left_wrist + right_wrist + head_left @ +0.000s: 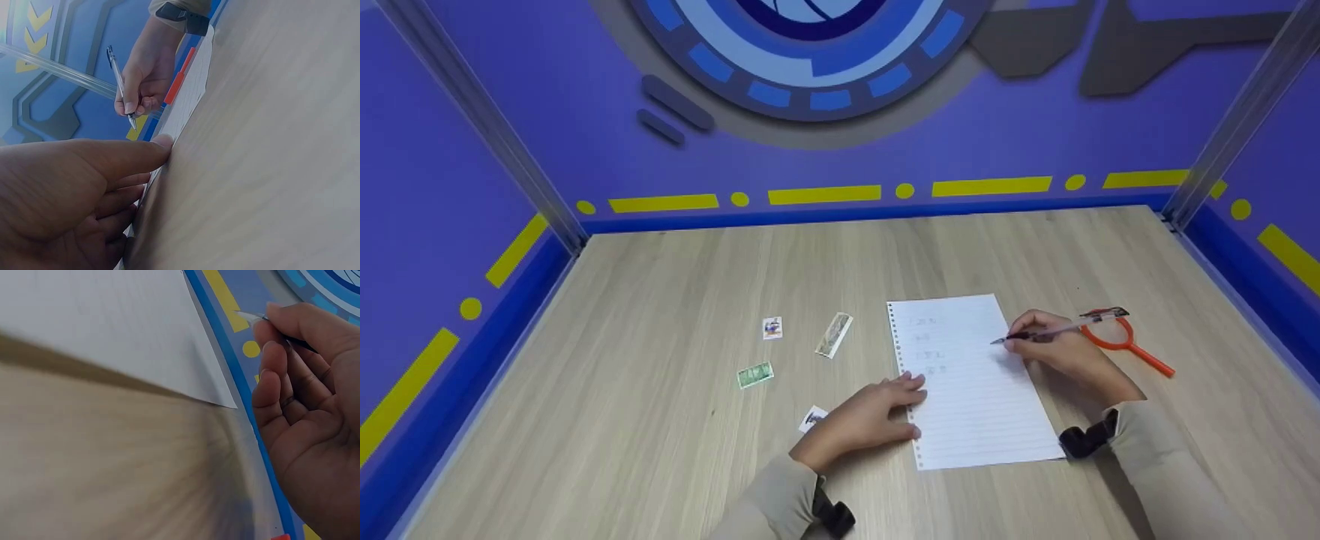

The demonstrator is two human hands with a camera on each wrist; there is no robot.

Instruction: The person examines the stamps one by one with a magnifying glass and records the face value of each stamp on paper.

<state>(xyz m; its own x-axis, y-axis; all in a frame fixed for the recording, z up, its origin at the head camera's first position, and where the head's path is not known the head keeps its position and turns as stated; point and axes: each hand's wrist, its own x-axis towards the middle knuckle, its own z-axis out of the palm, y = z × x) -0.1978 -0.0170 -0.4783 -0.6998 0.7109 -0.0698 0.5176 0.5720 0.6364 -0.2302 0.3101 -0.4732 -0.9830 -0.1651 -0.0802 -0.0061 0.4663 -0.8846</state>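
From the head view, the person sits at a pale wooden table (660, 300) with a fine grain. The right hand (1065, 349) pinches a slim pen (1057, 328) with curled fingers, and its tip is at the right side of a white lined sheet (971, 382), which lies flat in the middle of the table. This sheet has a row of small punched holes along its left edge. I can see four short faint lines of writing near the top, and the rest of the sheet is blank, so I judge the writing is only at the beginning. The left hand (870, 416) lies flat with straight fingers on the left edge of the sheet and presses it down. To its left lie four small stamps (755, 374), thin and rectangular. Behind the right hand rests an orange magnifying glass (1125, 341) with a round ring and a straight handle.

From the left wrist view, the fingers (121, 163) are stretched out along the paper edge. Further away, the other hand holds the pen (119, 84) upright, tip down.

From the right wrist view, the thumb and fingers (281, 354) close around the pen. The sheet (112, 326) looks smooth with a sharp corner.
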